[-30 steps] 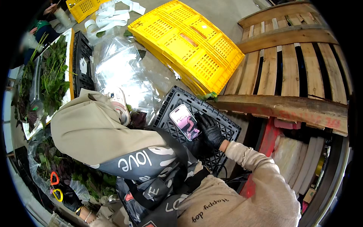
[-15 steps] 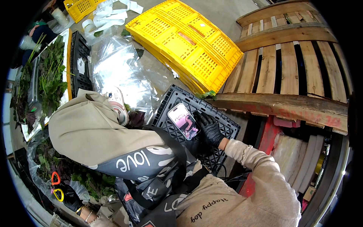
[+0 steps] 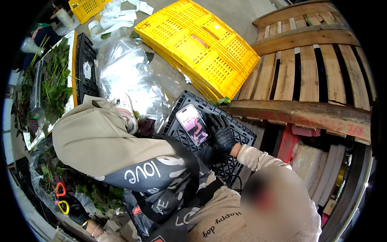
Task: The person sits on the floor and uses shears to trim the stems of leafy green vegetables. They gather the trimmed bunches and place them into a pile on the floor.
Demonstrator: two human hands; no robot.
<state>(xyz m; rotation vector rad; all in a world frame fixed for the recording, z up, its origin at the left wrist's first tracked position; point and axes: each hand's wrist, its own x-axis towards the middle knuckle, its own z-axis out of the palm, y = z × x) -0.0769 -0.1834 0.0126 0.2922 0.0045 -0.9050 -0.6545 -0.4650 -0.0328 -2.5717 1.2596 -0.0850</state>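
Note:
A phone [image 3: 194,125] with a lit pinkish screen rests on an upturned-looking black plastic crate [image 3: 238,128] in front of me. Just right of the phone is my right hand [image 3: 221,135] in a black glove, its fingers apart and a little bent, holding nothing. At the lower left, my left hand [image 3: 76,209], also black-gloved, is closed around scissors [image 3: 61,197] with one red and one yellow handle loop. Their blades are hidden. Leafy green and purple stems [image 3: 94,191] lie in clear plastic beside that hand.
Yellow plastic crates [image 3: 197,44] are stacked ahead, with wooden pallets [image 3: 310,76] to the right. Clear plastic bags [image 3: 125,72] cover the floor ahead. More leafy stems [image 3: 56,72] fill a container at the left. A blurred patch hides part of my right sleeve.
The phone has shifted slightly up and to the left on the crate. My right hand's fingers have bent a little more, and it sits slightly left. The left hand has hardly moved.

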